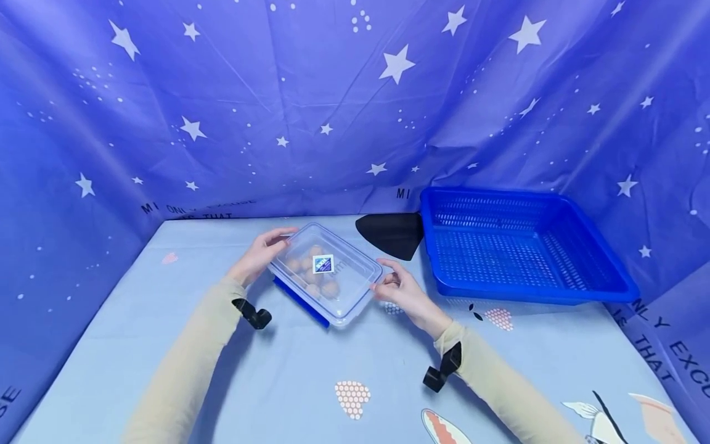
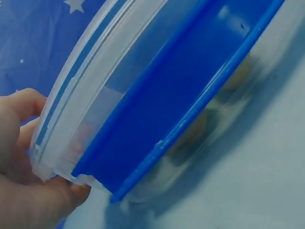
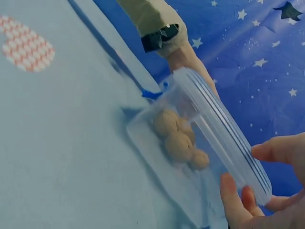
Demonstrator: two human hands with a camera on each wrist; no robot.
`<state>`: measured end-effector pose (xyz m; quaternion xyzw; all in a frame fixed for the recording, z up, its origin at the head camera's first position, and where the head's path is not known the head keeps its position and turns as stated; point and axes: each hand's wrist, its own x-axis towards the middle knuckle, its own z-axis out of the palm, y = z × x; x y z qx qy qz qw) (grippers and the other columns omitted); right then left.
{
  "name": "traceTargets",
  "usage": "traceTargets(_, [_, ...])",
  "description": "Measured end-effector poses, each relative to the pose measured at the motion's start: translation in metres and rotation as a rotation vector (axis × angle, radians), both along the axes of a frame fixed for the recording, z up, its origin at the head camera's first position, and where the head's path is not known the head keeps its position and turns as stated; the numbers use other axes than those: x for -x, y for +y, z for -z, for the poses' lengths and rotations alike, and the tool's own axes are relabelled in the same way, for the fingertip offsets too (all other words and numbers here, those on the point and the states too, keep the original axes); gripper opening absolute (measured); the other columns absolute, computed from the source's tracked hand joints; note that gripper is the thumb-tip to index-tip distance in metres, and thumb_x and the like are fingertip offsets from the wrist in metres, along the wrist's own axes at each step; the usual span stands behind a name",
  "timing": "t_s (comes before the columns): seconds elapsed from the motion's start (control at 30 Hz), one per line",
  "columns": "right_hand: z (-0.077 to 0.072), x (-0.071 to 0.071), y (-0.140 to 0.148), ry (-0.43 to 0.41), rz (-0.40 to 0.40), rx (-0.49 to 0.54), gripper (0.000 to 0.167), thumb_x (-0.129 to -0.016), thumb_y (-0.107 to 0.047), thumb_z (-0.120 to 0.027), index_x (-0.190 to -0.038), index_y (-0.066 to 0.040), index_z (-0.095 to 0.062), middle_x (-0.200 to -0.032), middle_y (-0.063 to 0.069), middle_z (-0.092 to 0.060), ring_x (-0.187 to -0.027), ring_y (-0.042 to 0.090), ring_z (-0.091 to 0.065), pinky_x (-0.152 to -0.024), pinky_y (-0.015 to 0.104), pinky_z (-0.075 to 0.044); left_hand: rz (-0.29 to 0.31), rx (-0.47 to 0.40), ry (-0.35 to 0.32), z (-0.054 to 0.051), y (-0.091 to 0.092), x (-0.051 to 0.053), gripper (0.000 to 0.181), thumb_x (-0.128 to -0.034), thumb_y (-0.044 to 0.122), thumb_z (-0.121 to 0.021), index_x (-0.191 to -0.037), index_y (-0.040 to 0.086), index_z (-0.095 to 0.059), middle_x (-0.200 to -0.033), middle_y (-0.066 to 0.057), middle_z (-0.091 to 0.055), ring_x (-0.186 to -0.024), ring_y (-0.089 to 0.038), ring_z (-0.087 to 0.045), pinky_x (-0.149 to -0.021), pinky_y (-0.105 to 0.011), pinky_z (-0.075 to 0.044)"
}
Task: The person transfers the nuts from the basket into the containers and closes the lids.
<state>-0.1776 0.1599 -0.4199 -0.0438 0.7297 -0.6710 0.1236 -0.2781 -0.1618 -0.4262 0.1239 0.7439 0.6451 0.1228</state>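
A clear plastic food box (image 1: 355, 256) with a clear lid, blue seal line and small blue label (image 1: 323, 264) sits over the cloth between both hands. Several round, light-brown, nut-like things (image 3: 179, 146) lie inside; their exact kind is unclear. Along the near-left side, a blue latch flap (image 2: 157, 100) hangs down, unfastened. My left hand (image 1: 261, 254) grips the box's left corner, thumb and fingers around the lid rim. At the opposite end, my right hand (image 1: 407, 295) holds the right corner, with fingers on the rim and side. Whether the box touches the table is hard to tell.
To the right stands a blue perforated plastic basket (image 1: 532, 293), with nothing visible in it. Behind the box, a black printed shape (image 1: 391, 234) shows on the light-blue tablecloth (image 1: 277, 382). A blue star-patterned curtain (image 1: 310, 92) encloses the back and sides.
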Motion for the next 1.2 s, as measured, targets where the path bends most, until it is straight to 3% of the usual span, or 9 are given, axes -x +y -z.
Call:
traceTargets(0.1, [-0.001,0.004,0.003,0.022,0.003,-0.087,0.062,-0.086,-0.006,-0.065,-0.142,0.003,-0.038,-0.098,0.01,-0.056,-0.087,0.018,-0.057,-0.082,0.033,-0.053,-0.052,-0.012,-0.018,0.005,-0.004,-0.007,0.048,-0.0981,0.006,-0.046,-0.145,0.001,-0.04,-0.146,-0.021,-0.038,-0.131,-0.036,-0.038,-0.111,-0.047,-0.029])
traceTargets(0.2, [-0.003,0.01,0.005,0.052,0.013,-0.183,0.056,-0.087,-0.01,-0.066,-0.138,0.0,-0.046,-0.111,0.015,-0.053,-0.1,0.025,-0.052,-0.086,0.032,-0.047,-0.154,-0.014,-0.062,0.008,-0.006,-0.02,0.051,-0.0981,0.009,-0.045,-0.148,0.005,-0.036,-0.149,-0.021,-0.034,-0.132,-0.036,-0.036,-0.108,-0.047,-0.033])
traceTargets(0.33, [-0.006,0.021,0.003,0.096,-0.012,-0.206,0.052,-0.089,-0.009,-0.064,-0.139,-0.002,-0.048,-0.13,0.021,-0.048,-0.118,0.035,-0.045,-0.097,0.041,-0.041,-0.31,0.005,-0.145,0.002,-0.01,-0.046,0.056,-0.0985,0.011,-0.046,-0.151,0.004,-0.027,-0.152,-0.025,-0.023,-0.133,-0.038,-0.032,-0.104,-0.048,-0.039])
traceTargets(0.47, [-0.005,0.036,-0.004,0.111,-0.056,-0.192,0.053,-0.093,-0.01,-0.06,-0.143,-0.004,-0.045,-0.14,0.022,-0.044,-0.127,0.036,-0.04,-0.104,0.049,-0.037,-0.388,0.036,-0.221,-0.003,-0.007,-0.072,0.062,-0.0984,0.015,-0.049,-0.15,0.0,-0.019,-0.144,-0.029,-0.026,-0.126,-0.038,-0.038,-0.094,-0.041,-0.05])
traceTargets(0.6, [-0.001,0.052,-0.01,0.069,-0.078,-0.133,0.053,-0.095,-0.012,-0.057,-0.145,-0.005,-0.042,-0.146,0.023,-0.037,-0.134,0.036,-0.033,-0.11,0.051,-0.03,-0.319,-0.018,-0.298,0.0,0.003,-0.09,0.076,-0.0972,0.018,-0.054,-0.152,0.004,-0.003,-0.13,-0.024,-0.032,-0.111,-0.031,-0.044,-0.087,-0.04,-0.054])
traceTargets(0.77, [0.004,0.067,-0.016,-0.057,-0.1,0.027,0.059,-0.095,-0.01,-0.054,-0.15,-0.008,-0.035,-0.15,0.021,-0.031,-0.135,0.032,-0.031,-0.112,0.046,-0.025,-0.217,-0.21,-0.346,0.002,0.022,-0.101,0.092,-0.0967,0.012,-0.057,-0.15,0.015,0.019,-0.127,-0.026,-0.032,-0.103,-0.028,-0.054,-0.092,-0.045,-0.051])
traceTargets(0.87, [0.006,0.071,-0.015,-0.146,-0.133,0.146,0.06,-0.096,-0.008,-0.051,-0.153,-0.014,-0.03,-0.148,0.017,-0.034,-0.125,0.027,-0.041,-0.105,0.041,-0.034,-0.24,-0.297,-0.342,0.005,0.03,-0.103,0.095,-0.0955,0.007,-0.058,-0.15,0.02,0.019,-0.128,-0.026,-0.028,-0.095,-0.027,-0.059,-0.091,-0.045,-0.051])
traceTargets(1.03, [0.01,0.073,-0.01,-0.263,-0.156,0.33,0.064,-0.097,0.0,-0.048,-0.155,-0.018,-0.025,-0.146,0.014,-0.035,-0.109,0.018,-0.051,-0.089,0.029,-0.047,-0.278,-0.362,-0.323,0.013,0.036,-0.101,0.097,-0.0919,0.001,-0.059,-0.152,0.023,0.014,-0.125,-0.021,-0.025,-0.094,-0.023,-0.057,-0.09,-0.05,-0.051])
traceTargets(1.2, [0.009,0.066,-0.007,-0.336,-0.17,0.397,0.071,-0.094,0.006,-0.047,-0.156,-0.019,-0.021,-0.144,0.011,-0.035,-0.104,0.015,-0.053,-0.083,0.028,-0.049,-0.257,-0.406,-0.35,0.015,0.032,-0.09,0.092,-0.0897,0.0,-0.054,-0.155,0.027,0.006,-0.129,-0.016,-0.026,-0.101,-0.022,-0.052,-0.097,-0.055,-0.044])
